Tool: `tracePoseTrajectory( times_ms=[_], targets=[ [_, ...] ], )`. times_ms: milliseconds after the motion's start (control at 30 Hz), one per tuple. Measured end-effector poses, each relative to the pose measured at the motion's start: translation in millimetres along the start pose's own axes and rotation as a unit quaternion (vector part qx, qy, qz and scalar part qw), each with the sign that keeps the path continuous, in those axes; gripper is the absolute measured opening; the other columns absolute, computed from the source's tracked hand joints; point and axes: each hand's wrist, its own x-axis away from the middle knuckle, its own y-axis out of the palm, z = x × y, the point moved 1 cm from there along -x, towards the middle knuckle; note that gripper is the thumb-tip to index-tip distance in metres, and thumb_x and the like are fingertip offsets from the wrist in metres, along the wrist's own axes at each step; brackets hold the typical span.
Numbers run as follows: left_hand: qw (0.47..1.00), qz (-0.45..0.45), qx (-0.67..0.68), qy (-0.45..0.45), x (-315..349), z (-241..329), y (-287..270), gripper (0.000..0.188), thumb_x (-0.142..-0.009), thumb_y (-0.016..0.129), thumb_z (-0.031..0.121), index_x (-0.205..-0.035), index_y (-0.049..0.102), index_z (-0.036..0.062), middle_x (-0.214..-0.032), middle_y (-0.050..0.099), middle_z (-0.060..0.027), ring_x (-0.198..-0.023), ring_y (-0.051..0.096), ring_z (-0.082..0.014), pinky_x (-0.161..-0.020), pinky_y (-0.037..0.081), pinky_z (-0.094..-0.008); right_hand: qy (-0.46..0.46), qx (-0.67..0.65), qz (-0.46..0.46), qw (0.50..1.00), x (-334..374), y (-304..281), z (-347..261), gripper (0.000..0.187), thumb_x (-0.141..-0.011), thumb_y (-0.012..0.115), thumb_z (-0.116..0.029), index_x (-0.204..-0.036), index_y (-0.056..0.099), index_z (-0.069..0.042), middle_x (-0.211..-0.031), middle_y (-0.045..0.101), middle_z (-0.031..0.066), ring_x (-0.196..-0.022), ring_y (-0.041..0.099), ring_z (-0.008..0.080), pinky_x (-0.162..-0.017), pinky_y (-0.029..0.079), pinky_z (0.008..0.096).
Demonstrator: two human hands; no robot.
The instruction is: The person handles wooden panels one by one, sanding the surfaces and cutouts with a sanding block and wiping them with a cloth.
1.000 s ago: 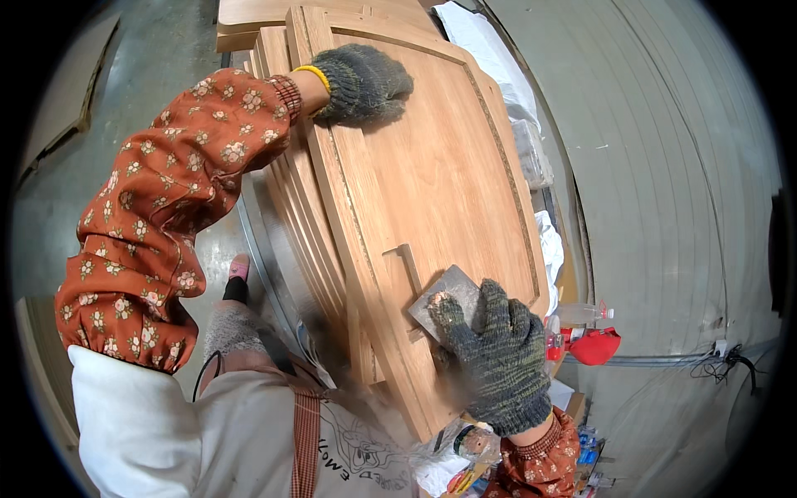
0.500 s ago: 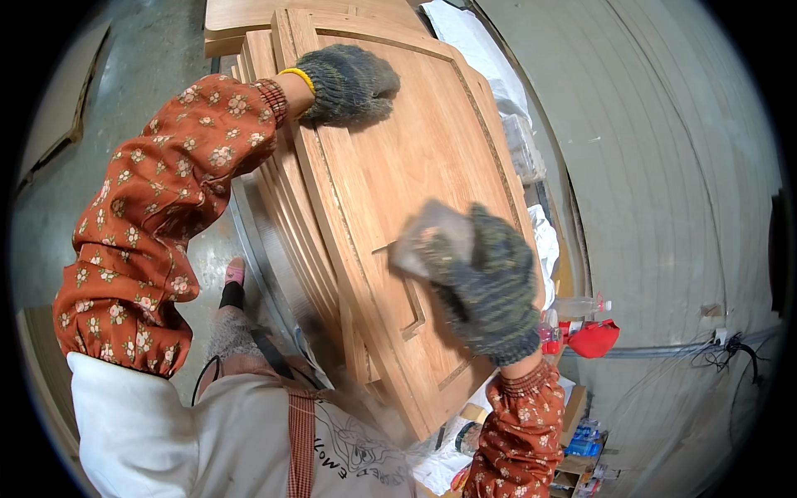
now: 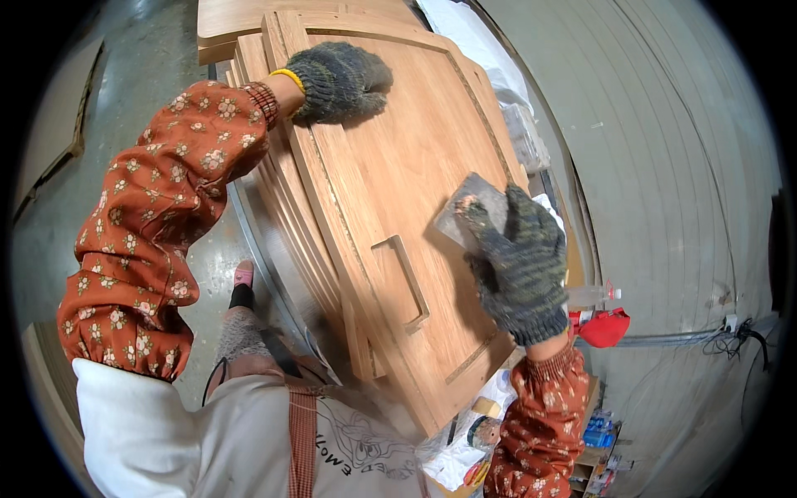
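A pale wooden cabinet door panel (image 3: 407,158) lies on top of a stack, with a routed groove round its border and a slot-shaped recess (image 3: 407,286) near its close end. My left hand (image 3: 340,83), in a grey knit glove, rests on the far left part of the panel, its fingers bent a little and holding nothing that I can see. At the panel's right side my right hand (image 3: 523,270), gloved alike, is closed on a flat grey sanding pad (image 3: 471,212). The pad sits over the panel's face, tilted a little.
More wooden panels (image 3: 278,191) are stacked beneath. Another board (image 3: 307,12) lies beyond them. Along the right stand white wrapping (image 3: 477,46), a clear bottle (image 3: 591,295) and a red object (image 3: 603,326), near a pale wall (image 3: 664,166). A dark cable (image 3: 751,336) hangs there.
My right hand has moved right with the sanding pad, uncovering the recess in the panel. My left hand stays at the same spot on the panel. The whole view has shifted slightly.
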Motion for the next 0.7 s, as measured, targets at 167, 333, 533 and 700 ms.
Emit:
tracePoseTrajectory(
  times_ms=[167, 333, 533, 700],
  targets=[
    [1.0, -0.002, 0.008, 0.015, -0.9, 0.1, -3.3, 0.037, -0.089, 0.056, 0.043, -0.112, 0.063, 0.0138, -0.112, 0.063, -0.011, -0.104, 0.06, -0.0315, -0.094, 0.046, -0.0435, -0.005, -0.213, -0.052, 0.976, -6.2, 9.3, -28.0, 0.049, -0.084, 0.063, -0.028, -0.133, 0.057, -0.035, -0.146, 0.041, 0.021, -0.138, 0.032, 0.0382, -0.114, 0.021, 0.0521],
    [1.0, 0.004, 0.007, 0.009, 2.7, 0.8, -4.8, 0.038, -0.09, 0.056, 0.043, -0.112, 0.063, 0.014, -0.116, 0.063, -0.0108, -0.108, 0.059, -0.0318, -0.095, 0.046, -0.0435, -0.028, -0.067, 0.022, 0.997, -4.1, -0.1, -12.5, 0.043, -0.088, 0.062, -0.027, -0.13, 0.058, -0.033, -0.142, 0.044, 0.021, -0.132, 0.039, 0.0416, -0.108, 0.031, 0.0566],
    [1.0, -0.029, 0.005, 0.002, 2.6, 4.3, -9.8, 0.046, -0.093, 0.052, 0.048, -0.121, 0.062, 0.0134, -0.128, 0.059, -0.0115, -0.119, 0.055, -0.0303, -0.104, 0.041, -0.0433, 0.008, 0.001, 0.067, 0.998, -12.9, 15.3, -5.4, 0.046, -0.081, 0.07, -0.033, -0.126, 0.06, -0.029, -0.138, 0.045, 0.0218, -0.121, 0.046, 0.0419, -0.107, 0.03, 0.0587],
    [0.999, -0.015, -0.036, 0.021, 6.8, -5.6, -9.7, 0.048, -0.096, 0.048, 0.05, -0.125, 0.061, 0.0144, -0.133, 0.057, -0.01, -0.121, 0.054, -0.029, -0.105, 0.039, -0.0409, -0.014, -0.164, 0.027, 0.986, -10.6, 1.5, -39.7, 0.05, -0.079, 0.07, -0.024, -0.129, 0.06, -0.025, -0.134, 0.047, 0.0227, -0.12, 0.047, 0.0419, -0.099, 0.036, 0.0567]
  ],
)
